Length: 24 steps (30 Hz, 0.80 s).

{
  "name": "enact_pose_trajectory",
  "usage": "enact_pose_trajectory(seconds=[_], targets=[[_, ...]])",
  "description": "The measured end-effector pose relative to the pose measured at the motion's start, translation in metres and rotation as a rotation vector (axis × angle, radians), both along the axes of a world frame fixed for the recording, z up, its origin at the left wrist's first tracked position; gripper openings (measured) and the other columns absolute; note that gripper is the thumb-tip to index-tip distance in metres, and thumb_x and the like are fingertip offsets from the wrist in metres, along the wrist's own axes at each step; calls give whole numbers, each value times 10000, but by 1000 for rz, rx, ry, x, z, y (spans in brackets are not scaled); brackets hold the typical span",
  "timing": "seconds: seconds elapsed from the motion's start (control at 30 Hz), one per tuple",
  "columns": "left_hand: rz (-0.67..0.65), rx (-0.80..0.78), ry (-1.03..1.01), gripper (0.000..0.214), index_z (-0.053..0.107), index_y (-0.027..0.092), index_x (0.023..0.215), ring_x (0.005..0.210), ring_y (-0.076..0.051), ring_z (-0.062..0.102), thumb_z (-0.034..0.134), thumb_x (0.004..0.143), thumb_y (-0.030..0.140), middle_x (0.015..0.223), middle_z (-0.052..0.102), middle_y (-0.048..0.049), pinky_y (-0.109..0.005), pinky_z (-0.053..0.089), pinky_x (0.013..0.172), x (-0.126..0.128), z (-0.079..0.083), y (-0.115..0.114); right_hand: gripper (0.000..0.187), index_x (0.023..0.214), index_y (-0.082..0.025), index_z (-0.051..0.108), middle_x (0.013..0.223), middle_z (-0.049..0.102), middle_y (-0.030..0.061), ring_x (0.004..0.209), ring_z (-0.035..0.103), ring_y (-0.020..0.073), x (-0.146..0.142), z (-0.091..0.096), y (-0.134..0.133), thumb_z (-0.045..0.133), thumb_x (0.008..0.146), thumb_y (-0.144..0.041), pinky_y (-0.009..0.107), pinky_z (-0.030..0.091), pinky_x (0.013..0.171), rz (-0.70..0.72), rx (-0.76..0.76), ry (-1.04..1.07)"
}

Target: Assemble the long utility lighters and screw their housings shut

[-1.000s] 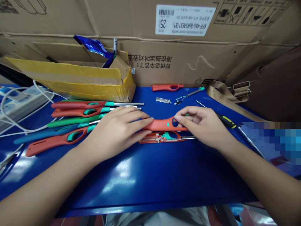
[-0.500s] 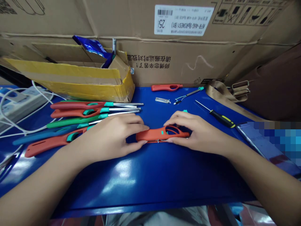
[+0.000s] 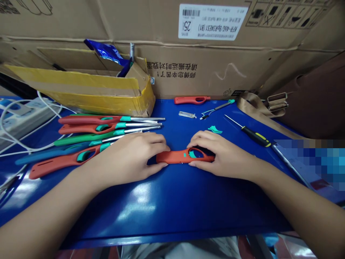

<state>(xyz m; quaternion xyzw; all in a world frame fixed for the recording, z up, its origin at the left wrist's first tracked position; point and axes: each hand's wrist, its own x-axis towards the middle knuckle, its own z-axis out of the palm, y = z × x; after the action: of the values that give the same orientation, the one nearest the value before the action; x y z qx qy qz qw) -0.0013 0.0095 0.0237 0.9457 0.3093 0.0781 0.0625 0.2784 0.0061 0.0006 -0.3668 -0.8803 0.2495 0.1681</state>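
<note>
Between my two hands, low over the blue table, is an orange-red lighter casing [image 3: 175,157] with a loop-shaped trigger opening. A bit of turquoise shows inside that opening. My left hand [image 3: 134,156] pinches the casing's wide left end between thumb and fingers. Its narrow right end, by the loop, is gripped by my right hand [image 3: 221,151], whose fingers partly cover it. Just beyond my right hand lies a small turquoise plastic piece [image 3: 215,129]. Farther back are a clear fuel tank [image 3: 187,114], a red casing half [image 3: 192,100] and a wired igniter part [image 3: 217,109].
Several long-nosed lighters [image 3: 91,129] lie beside my left forearm. Behind them stands a yellow-taped cardboard box [image 3: 107,99]. At right are a screwdriver [image 3: 254,136], a phone [image 3: 299,165] and a strap [image 3: 275,120]. White cables trail from a power strip [image 3: 24,115]; a large carton backs the table.
The casing's two sides have come together: the gap along its near edge has narrowed. My right hand has shifted slightly, so more of the turquoise piece behind it shows.
</note>
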Motion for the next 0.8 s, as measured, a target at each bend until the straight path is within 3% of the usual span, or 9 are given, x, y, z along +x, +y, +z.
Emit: enact_pose_trajectory(seconds=[0.37, 0.67, 0.8], targets=[[-1, 0, -14, 245, 715, 208, 1142, 934, -245, 713, 668, 921, 303, 1107, 737, -48, -364, 534, 790, 2, -2, -2, 207, 1081, -231, 654, 1129, 655, 39, 1072, 597, 215, 2, 4, -1, 722, 887, -259, 396, 457, 953, -1, 22, -45], [96, -136, -23, 201, 721, 214, 1057, 910, -231, 697, 747, 860, 247, 1029, 723, -22, -347, 528, 790, 8, 0, -5, 273, 1051, -215, 641, 1105, 656, 39, 1031, 612, 214, 1, -3, -1, 792, 824, -229, 368, 481, 915, -38, -23, 3], [108, -91, -1, 181, 725, 201, 1029, 880, -231, 693, 747, 851, 230, 994, 720, -27, -336, 516, 742, 14, 2, -10, 250, 1017, -207, 640, 1078, 659, 34, 1003, 614, 211, -3, -3, -4, 796, 824, -231, 366, 494, 894, -70, -31, -21]])
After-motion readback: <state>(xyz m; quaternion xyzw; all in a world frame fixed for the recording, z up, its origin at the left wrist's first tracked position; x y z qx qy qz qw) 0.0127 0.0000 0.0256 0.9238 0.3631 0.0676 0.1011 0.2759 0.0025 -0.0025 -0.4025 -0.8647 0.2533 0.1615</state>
